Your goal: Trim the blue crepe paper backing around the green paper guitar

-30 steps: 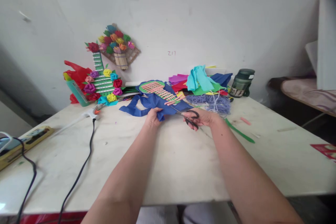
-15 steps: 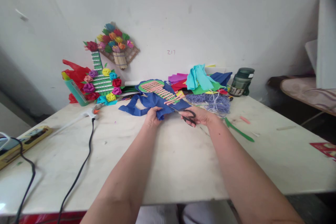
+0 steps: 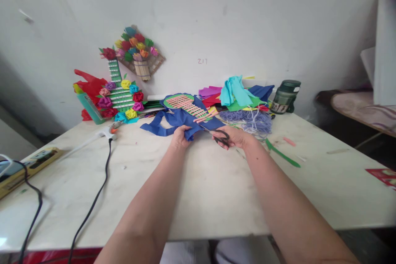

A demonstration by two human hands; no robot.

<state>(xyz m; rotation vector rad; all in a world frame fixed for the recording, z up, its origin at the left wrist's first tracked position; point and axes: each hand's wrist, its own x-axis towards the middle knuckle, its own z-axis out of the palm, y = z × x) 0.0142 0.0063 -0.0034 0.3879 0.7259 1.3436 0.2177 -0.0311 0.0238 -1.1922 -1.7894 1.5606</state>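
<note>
My left hand [image 3: 182, 136] is closed on the near edge of a dark blue sheet [image 3: 178, 118], which looks like fabric or crepe paper with a hole cut out at its left. In my right hand [image 3: 230, 136] is a pair of scissors [image 3: 222, 137] with black handles, fingers through the loops. The blades point left and reach the blue sheet's right part. Behind the sheet lies a green shape with rows of pink sticks [image 3: 183, 104], resting on more blue material. A few loose pink sticks [image 3: 206, 118] lie just above the blades.
A glue gun [image 3: 108, 133] with a black cord lies left, near a power strip [image 3: 34, 169]. Purple yarn [image 3: 247, 121], coloured sheets [image 3: 236, 93] and a dark bottle [image 3: 285, 97] stand at back right. A flower-covered guitar shape [image 3: 119, 90] leans at back left. A green strip [image 3: 283, 154] lies right.
Almost nothing differs. The right hand and scissors have shifted very slightly left; the left hand keeps its hold on the blue sheet.
</note>
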